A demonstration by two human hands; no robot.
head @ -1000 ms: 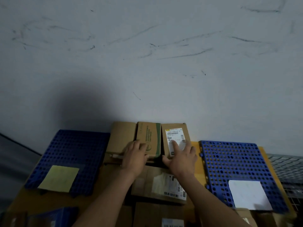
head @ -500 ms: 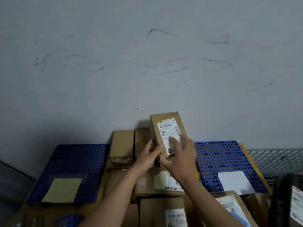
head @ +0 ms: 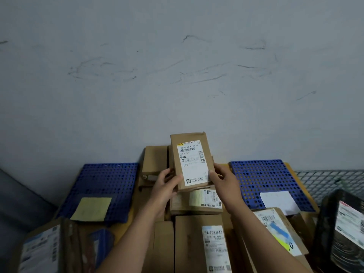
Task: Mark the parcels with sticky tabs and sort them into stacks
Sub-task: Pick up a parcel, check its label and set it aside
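Note:
A small brown cardboard parcel [head: 192,160] with a white shipping label is held up in front of the wall, label facing me. My left hand [head: 166,186] grips its lower left corner and my right hand [head: 224,181] grips its lower right edge. Below it lie several other cardboard parcels [head: 199,201], some with labels. A yellow sticky sheet [head: 91,208] lies on the left blue perforated mat [head: 106,186]. A white sheet [head: 278,201] lies on the right blue mat [head: 264,178].
A grey wall rises right behind the parcels. A wire mesh panel [head: 331,182] is at the far right, with a black-wrapped parcel [head: 344,231] in front of it. Labelled boxes [head: 39,251] crowd the near left and a box with a blue-and-yellow mark [head: 279,233] the near right.
Both hands have lifted the labelled parcel out of the back row and raised it. My left hand moved from the neighbouring box onto this parcel.

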